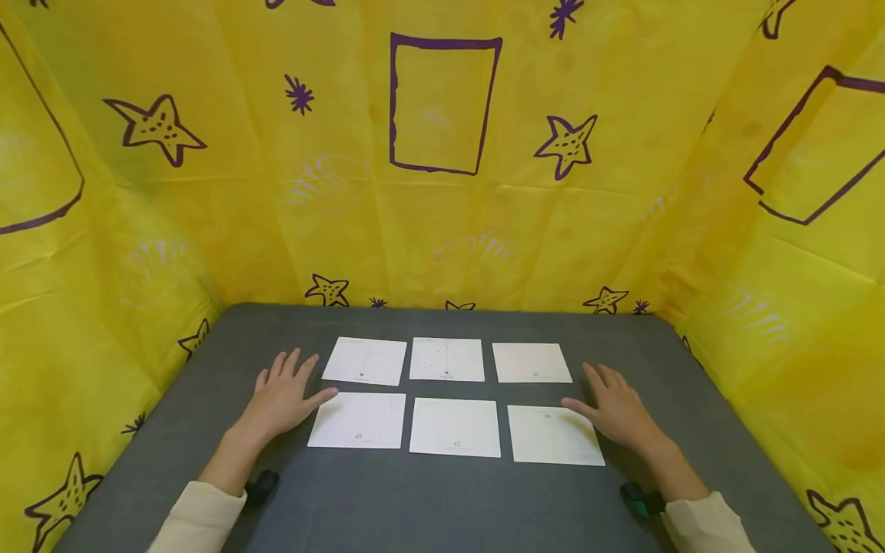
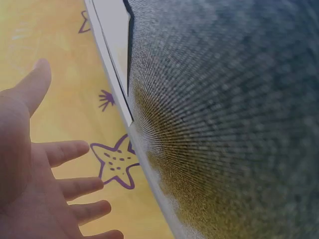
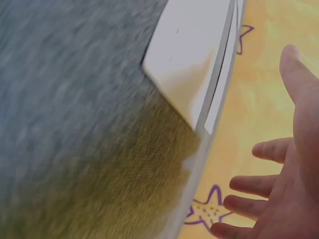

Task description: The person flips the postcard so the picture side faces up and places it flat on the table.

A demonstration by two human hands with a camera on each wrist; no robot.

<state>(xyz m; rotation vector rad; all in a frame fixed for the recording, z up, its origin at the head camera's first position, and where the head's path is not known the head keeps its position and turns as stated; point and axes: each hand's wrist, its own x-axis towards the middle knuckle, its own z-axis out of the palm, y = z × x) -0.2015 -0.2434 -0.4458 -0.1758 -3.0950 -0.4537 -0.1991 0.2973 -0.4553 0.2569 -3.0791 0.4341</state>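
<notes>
Several white paper cards lie in two rows on a dark grey table, with small faint marks printed on them. My left hand is spread out beside the left cards, its thumb over the corner of the front left card. The right hand is spread at the other side, its thumb over the top edge of the front right card. Neither hand holds anything. In the left wrist view the left hand has its fingers apart. Straight, separated fingers also show on the right hand in the right wrist view.
The grey table has rounded back corners. Yellow cloth with purple starfish and frame drawings hangs behind it and on both sides. A dark band is at the left wrist, and another dark band at the right.
</notes>
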